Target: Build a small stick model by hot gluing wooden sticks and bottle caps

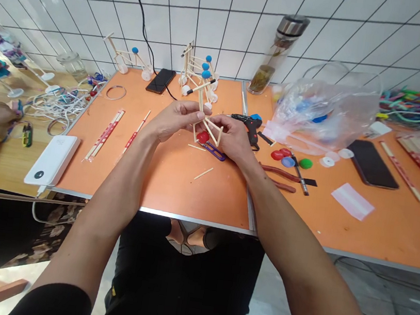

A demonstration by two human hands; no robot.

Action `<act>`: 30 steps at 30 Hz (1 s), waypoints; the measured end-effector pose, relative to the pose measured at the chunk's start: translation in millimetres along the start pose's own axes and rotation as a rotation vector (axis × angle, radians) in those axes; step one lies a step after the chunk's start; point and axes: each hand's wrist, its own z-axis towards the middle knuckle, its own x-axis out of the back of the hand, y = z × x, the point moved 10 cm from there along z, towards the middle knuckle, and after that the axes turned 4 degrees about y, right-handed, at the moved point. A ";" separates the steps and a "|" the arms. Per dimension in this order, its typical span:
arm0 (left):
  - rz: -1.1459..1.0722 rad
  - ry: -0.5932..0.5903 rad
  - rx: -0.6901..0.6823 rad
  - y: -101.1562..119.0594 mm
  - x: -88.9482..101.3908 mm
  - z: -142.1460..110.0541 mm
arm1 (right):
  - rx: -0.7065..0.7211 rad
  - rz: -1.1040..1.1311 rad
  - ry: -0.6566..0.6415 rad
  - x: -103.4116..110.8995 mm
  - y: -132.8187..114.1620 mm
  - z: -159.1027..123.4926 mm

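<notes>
Both grips clamped, L hand (174,120), R hand (231,139), on stick frame (200,105), table edge (148,211) near

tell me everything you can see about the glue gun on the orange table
The hot glue gun is black, with a plastic look and a blue piece on top toward its rear. It lies on the orange tabletop with its nozzle pointing left and its grip running down toward the person. It sits just beyond the right hand, which may overlap its grip in this view; whether they touch cannot be told. Nobody is holding it.
</notes>
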 end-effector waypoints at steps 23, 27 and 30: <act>-0.131 0.065 0.074 -2.4 11.3 -1.4 | -0.006 -0.017 0.154 27.5 12.1 9.5; -0.154 0.120 0.095 -2.4 20.2 -0.1 | -0.017 0.004 0.240 40.5 15.9 10.1; -0.139 0.217 0.117 -3.0 35.6 -0.4 | -0.027 -0.002 0.270 43.9 19.0 9.7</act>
